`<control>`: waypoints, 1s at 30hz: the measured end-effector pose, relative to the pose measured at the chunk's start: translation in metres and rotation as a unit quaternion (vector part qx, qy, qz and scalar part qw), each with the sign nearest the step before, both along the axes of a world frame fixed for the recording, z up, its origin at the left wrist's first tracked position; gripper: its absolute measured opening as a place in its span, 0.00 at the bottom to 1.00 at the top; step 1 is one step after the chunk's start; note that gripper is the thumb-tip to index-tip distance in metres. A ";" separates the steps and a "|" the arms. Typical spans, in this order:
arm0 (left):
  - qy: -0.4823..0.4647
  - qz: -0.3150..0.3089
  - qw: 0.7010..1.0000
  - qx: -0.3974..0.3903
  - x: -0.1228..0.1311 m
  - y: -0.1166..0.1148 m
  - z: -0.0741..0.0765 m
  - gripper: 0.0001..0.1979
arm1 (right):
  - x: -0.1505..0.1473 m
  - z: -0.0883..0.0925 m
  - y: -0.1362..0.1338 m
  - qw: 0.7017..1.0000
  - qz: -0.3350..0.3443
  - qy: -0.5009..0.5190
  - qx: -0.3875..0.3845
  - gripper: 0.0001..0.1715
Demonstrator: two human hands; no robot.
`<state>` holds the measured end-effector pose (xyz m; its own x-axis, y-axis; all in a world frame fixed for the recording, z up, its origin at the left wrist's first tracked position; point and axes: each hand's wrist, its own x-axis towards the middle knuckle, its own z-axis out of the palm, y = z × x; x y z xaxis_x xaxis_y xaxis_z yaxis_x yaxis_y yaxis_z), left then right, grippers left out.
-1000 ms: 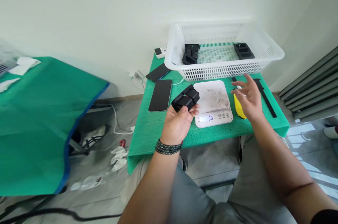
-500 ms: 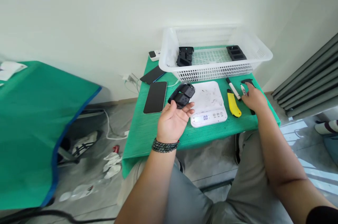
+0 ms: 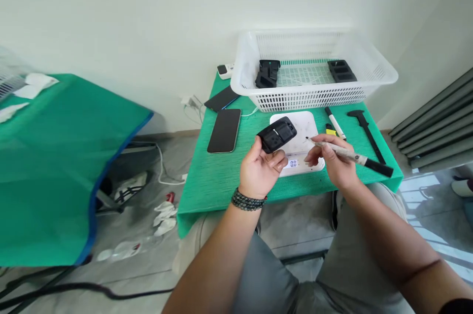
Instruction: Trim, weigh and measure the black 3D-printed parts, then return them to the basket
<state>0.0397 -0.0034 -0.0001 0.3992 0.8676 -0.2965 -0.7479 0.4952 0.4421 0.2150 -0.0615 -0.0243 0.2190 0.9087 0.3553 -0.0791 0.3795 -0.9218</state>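
My left hand is closed round a small black plastic part, held up over the white digital scale with its recessed face turned towards me. My right hand pinches a grey pen with a black end, its fine tip pointing left towards the black part. The scale's display shows a lit reading between my hands. Both hands hover above the front of the small green-covered table.
A white mesh basket at the back holds two black parts. A marker, a black caliper and two phones lie on the table. A second green-covered table stands left; cables and wipes litter the floor.
My right hand picked a pen up from the table's right side and brought it to the black part. My left hand turned the part so its recessed face shows.
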 end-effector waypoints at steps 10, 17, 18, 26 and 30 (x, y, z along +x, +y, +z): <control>0.035 -0.031 0.999 -0.007 0.008 -0.002 -0.006 0.20 | -0.014 0.000 0.007 0.941 -0.140 -0.295 0.085 0.08; 0.041 -0.029 0.998 0.025 -0.004 -0.001 -0.004 0.19 | -0.008 0.002 0.005 0.916 -0.167 -0.364 -0.016 0.11; 0.043 -0.026 0.998 0.034 -0.007 0.000 -0.002 0.19 | -0.006 0.004 0.003 0.918 -0.175 -0.355 -0.013 0.11; 0.078 -0.075 0.994 0.020 -0.007 -0.001 -0.006 0.17 | -0.005 0.004 0.001 0.976 -0.194 -0.093 0.045 0.07; 0.086 -0.096 0.992 0.014 -0.006 -0.002 -0.008 0.16 | -0.008 0.009 0.005 0.991 -0.132 -0.022 0.029 0.13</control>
